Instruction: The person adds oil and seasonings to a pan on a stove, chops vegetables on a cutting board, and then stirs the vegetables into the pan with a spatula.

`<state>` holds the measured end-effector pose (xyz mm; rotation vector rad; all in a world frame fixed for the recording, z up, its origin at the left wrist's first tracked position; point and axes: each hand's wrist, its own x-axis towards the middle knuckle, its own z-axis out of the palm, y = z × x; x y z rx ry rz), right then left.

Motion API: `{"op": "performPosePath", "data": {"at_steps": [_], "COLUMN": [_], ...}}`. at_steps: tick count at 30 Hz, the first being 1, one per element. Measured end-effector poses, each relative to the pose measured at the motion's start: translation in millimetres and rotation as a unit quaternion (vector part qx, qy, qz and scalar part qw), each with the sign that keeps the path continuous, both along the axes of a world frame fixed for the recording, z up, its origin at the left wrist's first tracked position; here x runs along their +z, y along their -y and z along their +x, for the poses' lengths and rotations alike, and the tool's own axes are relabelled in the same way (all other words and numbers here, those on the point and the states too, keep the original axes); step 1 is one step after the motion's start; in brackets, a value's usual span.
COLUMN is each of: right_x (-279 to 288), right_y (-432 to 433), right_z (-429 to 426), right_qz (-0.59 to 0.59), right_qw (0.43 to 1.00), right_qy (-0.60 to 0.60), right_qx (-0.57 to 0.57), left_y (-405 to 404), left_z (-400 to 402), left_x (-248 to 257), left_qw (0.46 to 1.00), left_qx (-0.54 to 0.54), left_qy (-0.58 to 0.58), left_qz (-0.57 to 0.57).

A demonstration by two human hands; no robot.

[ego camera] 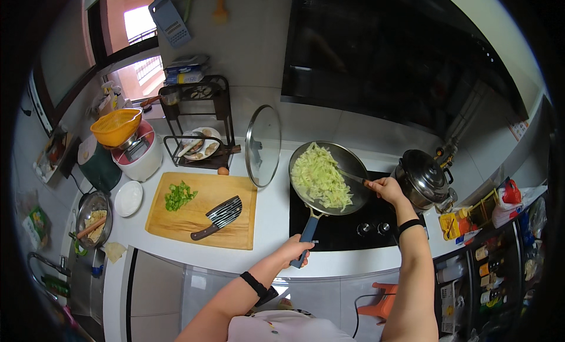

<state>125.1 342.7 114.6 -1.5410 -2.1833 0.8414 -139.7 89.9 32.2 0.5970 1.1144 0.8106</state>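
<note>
My left hand (296,249) grips the blue handle (310,230) of a frying pan (359,165) over the black cooktop (344,234). Shredded pale green vegetable (320,176) fills the left and middle of the pan. In my right hand (387,191) is the wooden-ended handle of a spatula (352,176), whose metal end reaches into the shreds. A glass lid (263,145) stands on edge to the left of the pan. Farther left, a cleaver (224,215) and chopped green pieces (179,195) lie on a wooden cutting board (176,231).
A lidded steel pot (421,178) stands right of the pan. An egg (223,171) lies behind the board, near a dark metal rack (220,121). On the left are a white plate (128,198) and a steel bowl (106,216). An orange stool (380,302) stands on the floor.
</note>
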Motion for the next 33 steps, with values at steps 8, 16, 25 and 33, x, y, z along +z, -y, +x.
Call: {"op": "performPosePath", "data": {"at_steps": [8, 16, 25, 33], "right_x": [63, 93, 94, -3], "right_y": [95, 179, 202, 123], "right_z": [-5, -3, -23, -34], "right_qz": [0.324, 0.395, 0.297, 0.329], "right_qw": [0.905, 0.859, 0.885, 0.902], "right_qy": [0.237, 0.309, 0.351, 0.276], "right_qx": [0.143, 0.105, 0.077, -0.044], "left_y": [-3, 0, 0, -3], "left_z": [4, 7, 2, 7], "left_x": [3, 13, 7, 5], "left_qw": [1.0, 1.0, 1.0, 1.0], "left_qx": [0.014, 0.014, 0.015, 0.008], "left_qy": [-0.018, -0.011, -0.003, 0.002], "left_qz": [-0.007, -0.014, -0.003, 0.0]}}
